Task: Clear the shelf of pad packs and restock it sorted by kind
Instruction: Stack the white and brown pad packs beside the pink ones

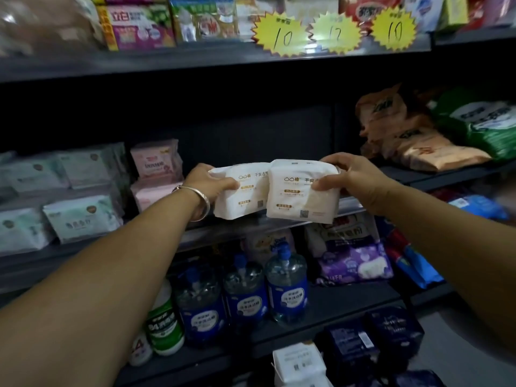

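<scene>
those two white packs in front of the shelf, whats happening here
A person is restocking a dark shop shelf. The left hand holds one white plastic pad pack and the right hand holds a second matching white pack, side by side over the empty middle stretch of the shelf. Pale green pad packs and pink pad packs already stand grouped at the left.

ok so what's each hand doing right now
Left hand: grips the left white pad pack by its left end.
Right hand: grips the right white pad pack by its right end.
</scene>
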